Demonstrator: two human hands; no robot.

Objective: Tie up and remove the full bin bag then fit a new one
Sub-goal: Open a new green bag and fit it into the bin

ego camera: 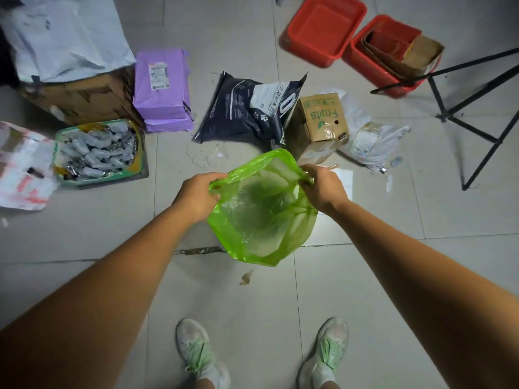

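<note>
A thin, see-through green bin bag (pixel 261 220) hangs in front of me above the tiled floor, its mouth pulled wide. My left hand (pixel 199 195) grips the left side of the rim with curled fingers. My right hand (pixel 323 186) pinches the right side of the rim. The bag looks empty; its bottom sags toward my feet. No bin and no full bag are in view.
Ahead on the floor lie a dark pet-food sack (pixel 247 108), a "Fruits" carton (pixel 323 119), purple parcels (pixel 161 88), a green tray of packets (pixel 98 150), a big cardboard box (pixel 78 96) and two red crates (pixel 323 29). A black tripod (pixel 460 113) stands at the right.
</note>
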